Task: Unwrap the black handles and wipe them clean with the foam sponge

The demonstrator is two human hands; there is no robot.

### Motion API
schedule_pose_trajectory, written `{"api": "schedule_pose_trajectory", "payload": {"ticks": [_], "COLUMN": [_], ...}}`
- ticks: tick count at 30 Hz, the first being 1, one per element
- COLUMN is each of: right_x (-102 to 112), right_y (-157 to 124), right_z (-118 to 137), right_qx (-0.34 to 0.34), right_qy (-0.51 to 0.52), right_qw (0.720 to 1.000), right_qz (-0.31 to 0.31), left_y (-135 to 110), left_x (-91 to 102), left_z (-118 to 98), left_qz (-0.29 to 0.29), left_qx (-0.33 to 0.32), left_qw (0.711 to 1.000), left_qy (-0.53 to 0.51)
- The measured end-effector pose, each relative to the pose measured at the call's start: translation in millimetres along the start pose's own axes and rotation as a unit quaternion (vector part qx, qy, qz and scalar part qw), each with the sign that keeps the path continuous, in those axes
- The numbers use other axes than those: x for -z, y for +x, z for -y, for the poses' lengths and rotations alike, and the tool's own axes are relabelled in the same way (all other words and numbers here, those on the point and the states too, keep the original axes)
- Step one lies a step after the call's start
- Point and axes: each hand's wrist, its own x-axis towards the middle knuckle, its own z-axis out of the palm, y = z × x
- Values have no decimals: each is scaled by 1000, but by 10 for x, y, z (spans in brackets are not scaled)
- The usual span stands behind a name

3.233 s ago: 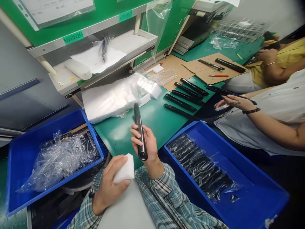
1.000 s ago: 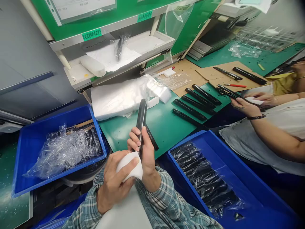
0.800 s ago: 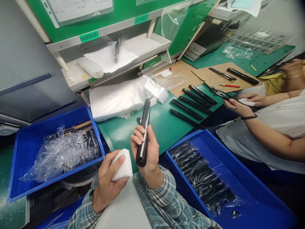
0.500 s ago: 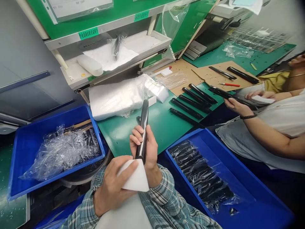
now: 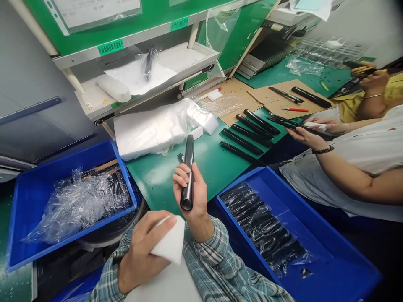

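My right hand (image 5: 192, 188) is shut around a glossy black cylindrical handle (image 5: 189, 153), which stands almost upright with its lower end showing below my fingers. My left hand (image 5: 141, 251) grips a white melamine foam block (image 5: 168, 240) low in the view, a little apart from the handle. A short black piece (image 5: 180, 157) lies on the green mat (image 5: 157, 188) just behind the handle. Several similar black bars (image 5: 242, 136) lie side by side on the mat to the right.
Blue crates hold plastic-wrapped black parts to my left (image 5: 66, 154) and right (image 5: 242, 181). A white foam-filled bag (image 5: 147, 130) lies behind the mat. To the right, a co-worker's hands (image 5: 307, 134) hold a black bar and a white pad.
My left hand has pulled the foam block down and away from the handle, which it touched earlier. The handle now stands more upright, and a co-worker at the upper right has raised a hand.
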Motion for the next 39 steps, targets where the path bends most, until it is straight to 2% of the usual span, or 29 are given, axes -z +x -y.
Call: {"api": "schedule_pose_trajectory", "payload": {"ticks": [3, 6, 10, 14, 18, 23, 27, 32, 39], "right_x": [-15, -14, 14, 20, -14, -33, -43, -92, -102], "right_y": [-29, -62, -115, -144, -133, -124, -125, -160, -184], "right_z": [4, -19, -71, -105, -97, -102, -117, -106, -98], "right_qx": [-31, -47, -12, -32, 12, 35, 32, 60, 61], "right_qy": [28, 24, -21, -63, -47, -55, -64, -81, -121], "right_qw": [999, 999, 1000, 997, 999, 998, 997, 995, 991], "right_qz": [-19, -4, 7, 9, -4, 16, 9, 27, 11], "left_y": [52, 109, 168, 162, 142, 169, 172, 157, 131], "left_x": [-7, -61, -97, -102, -125, -148, -139, -121, -115], "left_z": [28, 42, 54, 67, 61, 49, 51, 46, 49], "left_qz": [-7, 4, 11, -2, -15, -21, -28, -24, -21], "left_qx": [-25, -54, -64, -66, -72, -62, -56, -57, -59], "left_qw": [996, 990, 980, 982, 983, 987, 989, 990, 991], "left_qy": [81, 134, 188, 176, 171, 148, 134, 125, 119]}}
